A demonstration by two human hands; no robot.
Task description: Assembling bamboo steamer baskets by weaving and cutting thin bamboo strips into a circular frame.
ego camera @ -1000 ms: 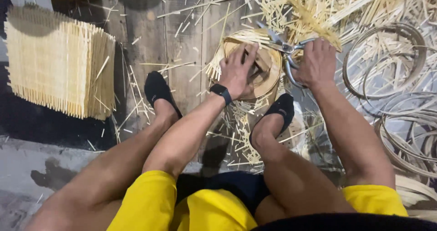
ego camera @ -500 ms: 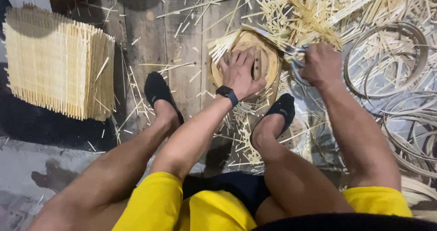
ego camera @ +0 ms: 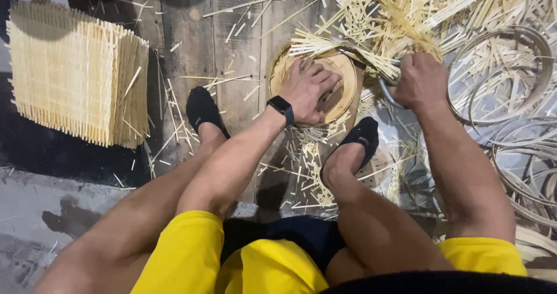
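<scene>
Hands first: I see my left hand (ego camera: 308,91) lying palm down on a round woven bamboo tray (ego camera: 342,76), fingers slightly spread and pressed flat against its surface, with a black smartwatch (ego camera: 281,107) on the wrist. The tray sits on the dark wooden floor (ego camera: 174,33) between my two feet, just beyond the toes, and loose strip ends stick out from its far rim. My right hand (ego camera: 420,82) is curled into a fist just to the right of the tray, fingers pressed together around a grey metal handle (ego camera: 387,92); I cannot tell what kind of tool it belongs to, because the hand and the strips hide the rest. Black socks cover both feet: left foot (ego camera: 200,111) flat on the boards, right foot (ego camera: 360,140) just below the tray rim. A thick pile of cut bamboo strips (ego camera: 406,15) spreads across the floor beyond the tray, and short offcuts (ego camera: 307,160) lie scattered between my legs. To the right, several coiled bamboo hoops (ego camera: 522,68) lie near the right hand. To the left, well apart from both hands, a stack of rectangular woven bamboo mats (ego camera: 75,79) stands on the floor. Yellow shorts (ego camera: 185,253) fill the lower edge of the view.
</scene>
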